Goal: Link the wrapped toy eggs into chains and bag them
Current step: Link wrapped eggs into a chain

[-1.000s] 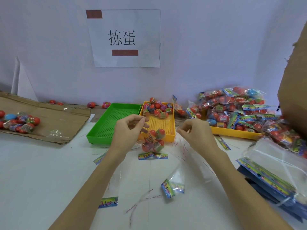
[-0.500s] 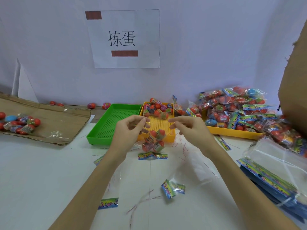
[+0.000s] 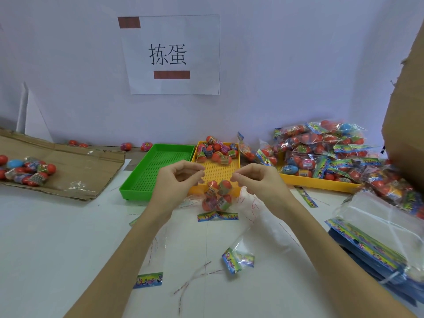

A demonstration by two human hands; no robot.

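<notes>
1. Left hand and right hand raised over white worktop, fingers curled, pinching top of clear bag between them.
2. Bag of wrapped toy eggs hanging just before yellow tray.
3. Green tray alongside; filled bags heaped at right.

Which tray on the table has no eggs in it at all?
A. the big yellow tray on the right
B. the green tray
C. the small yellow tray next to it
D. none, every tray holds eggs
B: the green tray shows only its bare perforated floor, while the small yellow tray holds loose eggs at its far end and the big yellow tray is heaped with bagged eggs.
</notes>
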